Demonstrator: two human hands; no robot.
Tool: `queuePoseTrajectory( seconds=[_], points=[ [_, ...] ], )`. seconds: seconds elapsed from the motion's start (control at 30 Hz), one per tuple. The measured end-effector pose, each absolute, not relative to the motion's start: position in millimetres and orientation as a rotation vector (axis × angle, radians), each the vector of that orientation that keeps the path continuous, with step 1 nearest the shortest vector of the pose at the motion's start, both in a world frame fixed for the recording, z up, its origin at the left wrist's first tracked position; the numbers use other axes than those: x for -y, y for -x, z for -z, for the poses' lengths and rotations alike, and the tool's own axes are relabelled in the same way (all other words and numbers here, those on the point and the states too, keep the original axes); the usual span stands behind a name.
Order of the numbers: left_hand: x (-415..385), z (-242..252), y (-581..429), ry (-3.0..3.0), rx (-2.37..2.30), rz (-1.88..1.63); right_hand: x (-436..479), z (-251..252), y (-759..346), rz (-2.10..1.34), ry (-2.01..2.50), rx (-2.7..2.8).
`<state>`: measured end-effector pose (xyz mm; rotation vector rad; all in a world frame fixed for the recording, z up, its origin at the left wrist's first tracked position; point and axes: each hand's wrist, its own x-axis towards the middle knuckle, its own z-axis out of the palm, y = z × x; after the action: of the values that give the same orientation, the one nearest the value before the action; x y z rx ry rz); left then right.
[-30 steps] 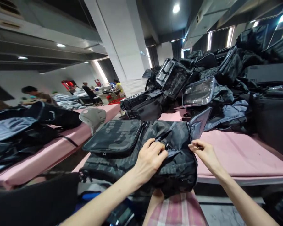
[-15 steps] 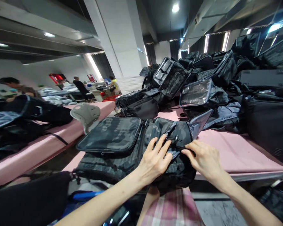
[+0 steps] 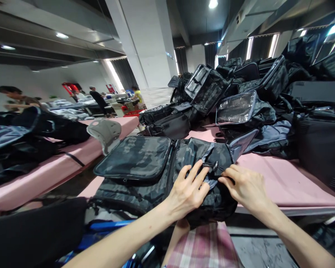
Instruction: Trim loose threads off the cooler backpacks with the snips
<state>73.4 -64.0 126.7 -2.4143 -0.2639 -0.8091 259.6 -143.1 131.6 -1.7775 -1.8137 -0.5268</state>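
Note:
A dark camouflage backpack [image 3: 134, 158] lies on the pink-topped table in front of me. My left hand [image 3: 188, 188] rests on its open end, fingers spread over the fabric. Beside those fingertips is a black cord with a toggle [image 3: 216, 165], looped across the grey lining. With thumb and forefinger, my right hand [image 3: 241, 182] pinches the edge of the backpack at its right end. Whether the cord's end is also in that pinch cannot be made out.
Behind the backpack, a large heap of similar bags [image 3: 209, 89] covers the table's far side. A grey plastic chair back [image 3: 104, 130] stands at the left, near another pink table [image 3: 58, 163] with more bags. Several people are further back, one of them a person [image 3: 18, 98] at far left.
The view has shifted slightly, so the backpack and both hands appear a little further right. Both hands keep nearly the same pose on the backpack.

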Motion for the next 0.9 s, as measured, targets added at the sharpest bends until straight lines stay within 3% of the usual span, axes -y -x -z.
queuePoseTrajectory(
  seconds=[0.23, 0.37, 0.5, 0.63, 0.9],
  points=[
    [62.2, -179.1, -83.0, 2.66, 0.406, 0.905, 123.2, -113.9, -293.6, -0.205, 1.569, 1.155],
    [37.1, -197.3, -126.2, 2.534, 0.527, 0.746, 104.2, -101.5, -279.4, -0.63, 1.357, 0.986],
    [-20.3, -211.9, -145.8, 2.472, 0.918, 0.567, 107.7, -79.7, -263.5, -0.681, 1.343, 0.978],
    [-64.2, -219.3, -146.0, 2.66, 1.434, 0.17, 115.5, -58.9, -261.0, -0.754, 1.369, 1.022],
    [-70.1, -211.5, -138.7, 2.903, 1.456, 0.176, 113.1, -58.1, -272.3, -0.696, 1.407, 1.042]
  ],
)
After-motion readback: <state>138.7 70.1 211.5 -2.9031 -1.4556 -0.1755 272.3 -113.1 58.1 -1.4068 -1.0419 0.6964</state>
